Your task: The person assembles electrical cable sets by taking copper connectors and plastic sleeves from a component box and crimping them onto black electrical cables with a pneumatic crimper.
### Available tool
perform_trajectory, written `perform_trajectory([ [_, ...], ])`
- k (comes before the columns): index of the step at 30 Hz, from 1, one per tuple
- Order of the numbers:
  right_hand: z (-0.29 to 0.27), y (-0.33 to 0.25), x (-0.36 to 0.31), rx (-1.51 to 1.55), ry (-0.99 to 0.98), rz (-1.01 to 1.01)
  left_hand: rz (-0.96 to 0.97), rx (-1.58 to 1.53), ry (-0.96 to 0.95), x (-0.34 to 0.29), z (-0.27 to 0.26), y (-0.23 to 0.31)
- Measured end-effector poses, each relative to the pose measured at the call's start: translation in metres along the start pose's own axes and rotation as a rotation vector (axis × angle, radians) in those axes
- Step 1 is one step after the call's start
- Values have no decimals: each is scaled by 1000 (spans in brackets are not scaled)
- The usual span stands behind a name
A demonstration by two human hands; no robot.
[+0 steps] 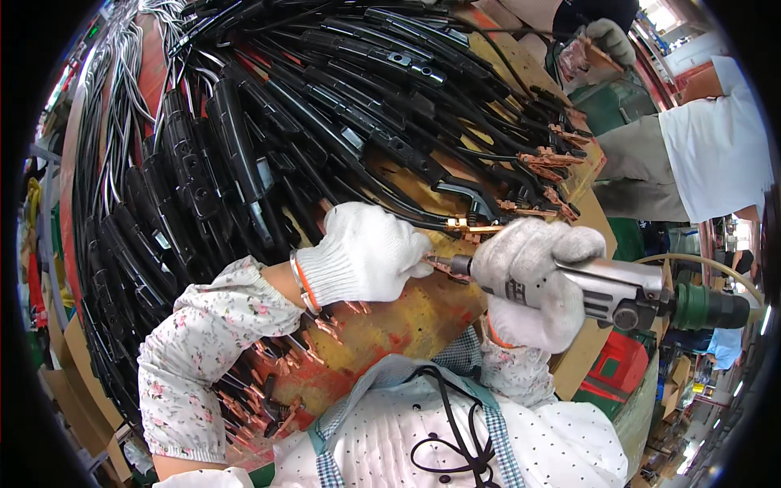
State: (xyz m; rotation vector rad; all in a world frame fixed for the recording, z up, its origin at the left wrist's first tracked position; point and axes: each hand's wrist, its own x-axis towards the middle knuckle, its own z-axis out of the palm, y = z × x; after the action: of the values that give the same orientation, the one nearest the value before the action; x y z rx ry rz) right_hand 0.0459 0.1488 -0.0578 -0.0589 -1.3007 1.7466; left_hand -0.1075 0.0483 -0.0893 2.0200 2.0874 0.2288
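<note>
A white knitted glove covers my left hand (366,248), whose fingers are pinched at the end of a small copper-coloured part (447,267). My right hand (533,276), in a greyer, soiled glove, is wrapped round a silver air-powered hand tool (622,286) with a green and black rear end. The tool's dark nose (461,265) points left and meets the copper part close to my left fingertips; the exact contact is too small to make out. Just above my hands, a black cable ends in a brass-coloured fitting (460,223).
Black moulded handles (244,154) with cables lie heaped across the worn yellow-red bench (382,333). Copper ends (553,159) stick out along its right side. Grey cables (122,73) hang at the far left. A pale hose (716,264) trails from the tool. Another person's gloved hand (612,41) is at upper right.
</note>
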Motion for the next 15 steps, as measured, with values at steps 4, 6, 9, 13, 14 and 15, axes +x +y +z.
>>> perform_trajectory([
  [4, 0, -2, -2, 60, -10, 36, -34, -8, -9, -2, 6, 3],
  [6, -2, -1, -5, 112, -21, 81, -24, -3, 5, -2, 7, 1],
  [9, -2, -6, -8, 33, -80, 76, -23, 7, -7, -2, 3, 3],
  [13, 6, -6, -10, -126, -95, -35, -19, -39, -9, -2, 8, 1],
  [14, 4, -7, -10, -117, -107, -32, -15, -38, -13, -3, 8, 1],
  [15, 4, -7, -11, -122, -99, -36, -8, -34, -1, -3, 8, 1],
])
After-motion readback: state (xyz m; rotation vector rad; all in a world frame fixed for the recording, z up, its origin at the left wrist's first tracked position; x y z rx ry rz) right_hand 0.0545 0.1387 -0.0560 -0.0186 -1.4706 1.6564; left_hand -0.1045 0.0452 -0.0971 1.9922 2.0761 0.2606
